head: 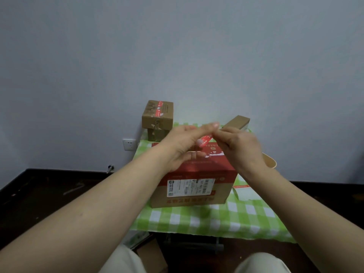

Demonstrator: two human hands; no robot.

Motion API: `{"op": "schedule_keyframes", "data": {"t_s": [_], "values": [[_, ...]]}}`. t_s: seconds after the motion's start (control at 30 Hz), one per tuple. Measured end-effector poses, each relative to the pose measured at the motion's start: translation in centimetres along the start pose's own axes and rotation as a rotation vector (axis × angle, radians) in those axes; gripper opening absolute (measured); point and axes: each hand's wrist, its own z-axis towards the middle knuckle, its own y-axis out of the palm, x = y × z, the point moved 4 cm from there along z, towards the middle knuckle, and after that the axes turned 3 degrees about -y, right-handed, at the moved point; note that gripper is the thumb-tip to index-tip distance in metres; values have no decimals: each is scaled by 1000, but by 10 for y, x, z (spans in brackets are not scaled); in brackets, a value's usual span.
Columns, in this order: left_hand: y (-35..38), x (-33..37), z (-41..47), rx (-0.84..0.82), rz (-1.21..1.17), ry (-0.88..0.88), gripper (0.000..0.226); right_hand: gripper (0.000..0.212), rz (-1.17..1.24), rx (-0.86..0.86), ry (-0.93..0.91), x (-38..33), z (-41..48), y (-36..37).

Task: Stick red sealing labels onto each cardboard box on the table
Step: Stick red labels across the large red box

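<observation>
Red paper sealing label (206,138) is pinched at both ends, blur permitting, by left hand (183,144) and right hand (241,147) above a red-topped cardboard box (197,186).

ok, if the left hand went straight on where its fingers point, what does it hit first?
Probably the right hand: fingers of the left hand aim at its fingertips, almost touching, label between them. Blur hides depth.

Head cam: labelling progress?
Done: the top brown box at back left already carries a red strip. In hand: left hand and right hand pinch a red label over the red-topped box, not yet stuck. Left: that box, plus the long brown box at back right and the lower stacked box, which show no label from here.
</observation>
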Motion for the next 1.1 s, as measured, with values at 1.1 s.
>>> {"op": "schedule_keyframes", "data": {"t_s": [1.1], "values": [[-33,-2,1,173,2,14,15,13,1117,-157,1026,7,-1,5]]}}
